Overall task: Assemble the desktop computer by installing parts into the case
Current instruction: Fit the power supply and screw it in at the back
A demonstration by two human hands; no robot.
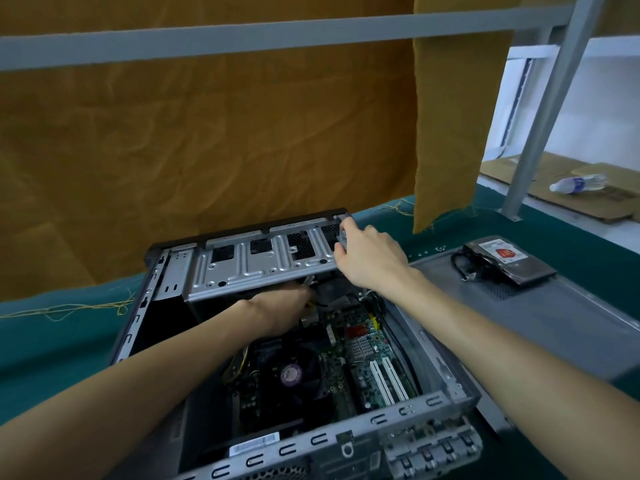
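Note:
An open desktop case (446,398) lies on a green cloth, its motherboard (363,348) and black CPU fan (291,374) exposed. A silver drive cage (256,268) is tilted up at the far end of the case. My right hand (367,254) grips the cage's right end, fingers curled round its edge. My left hand (284,310) reaches under the cage into the case among the cables; its fingers are hidden in shadow there.
The grey side panel (554,313) lies to the right of the case with a hard drive (505,261) on it. An ochre cloth (207,140) hangs behind. A grey post (540,109), cardboard and a plastic bottle (578,183) stand at the far right.

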